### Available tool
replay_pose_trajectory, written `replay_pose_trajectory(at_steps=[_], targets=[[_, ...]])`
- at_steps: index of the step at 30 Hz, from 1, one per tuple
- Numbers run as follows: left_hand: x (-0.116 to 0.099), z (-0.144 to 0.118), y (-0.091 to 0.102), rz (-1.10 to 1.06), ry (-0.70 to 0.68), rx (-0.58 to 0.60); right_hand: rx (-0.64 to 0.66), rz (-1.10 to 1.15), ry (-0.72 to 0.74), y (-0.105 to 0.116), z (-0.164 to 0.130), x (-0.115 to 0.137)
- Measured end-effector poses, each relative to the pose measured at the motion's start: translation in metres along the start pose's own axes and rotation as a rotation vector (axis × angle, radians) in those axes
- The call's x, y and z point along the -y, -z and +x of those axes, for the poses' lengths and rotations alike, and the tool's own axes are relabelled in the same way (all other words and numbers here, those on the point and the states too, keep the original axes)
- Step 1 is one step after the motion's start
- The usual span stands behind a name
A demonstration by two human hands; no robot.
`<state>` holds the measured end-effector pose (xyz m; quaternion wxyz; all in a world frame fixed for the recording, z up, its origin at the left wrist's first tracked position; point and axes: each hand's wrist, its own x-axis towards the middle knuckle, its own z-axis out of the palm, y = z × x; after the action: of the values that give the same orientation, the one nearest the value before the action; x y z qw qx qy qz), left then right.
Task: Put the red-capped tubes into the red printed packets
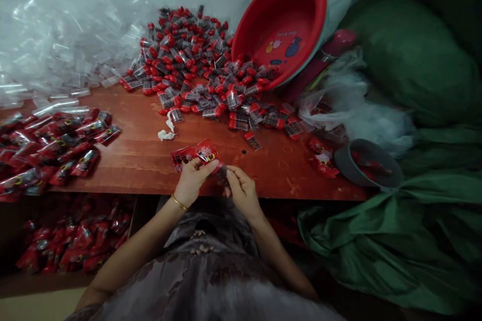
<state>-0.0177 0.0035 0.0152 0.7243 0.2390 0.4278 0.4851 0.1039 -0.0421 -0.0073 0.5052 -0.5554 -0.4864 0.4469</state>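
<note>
Pinching a small red printed plastic packet (206, 152) at the near edge of the reddish-brown wooden table (139, 155), the left hand (193, 180) has thumb and fingers pressed together on the packet's near end. The right hand (243, 190) sits just beside it, fingertips closed on a small clear capsule with dark contents (223, 174) — the two hands nearly touch. A thin gold bangle (179, 203) circles the left wrist. Far across the table lies a heap of red-capped clear capsules (199, 60), spilling from a tipped red plastic basin (284, 25). To the left lie filled red packets (56, 145), and beyond them a mound of clear empty plastic sleeves (56, 35). To the right — a small grey round bowl (367, 163) beside green cloth (414, 230).
</note>
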Motion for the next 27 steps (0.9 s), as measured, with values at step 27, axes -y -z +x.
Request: replay_pose_trajectory(at_steps=[27], targets=[[-0.002, 0.003, 0.006, 0.177, -0.002, 0.172, 0.043, 0.354, -0.063, -0.029, 0.007, -0.008]])
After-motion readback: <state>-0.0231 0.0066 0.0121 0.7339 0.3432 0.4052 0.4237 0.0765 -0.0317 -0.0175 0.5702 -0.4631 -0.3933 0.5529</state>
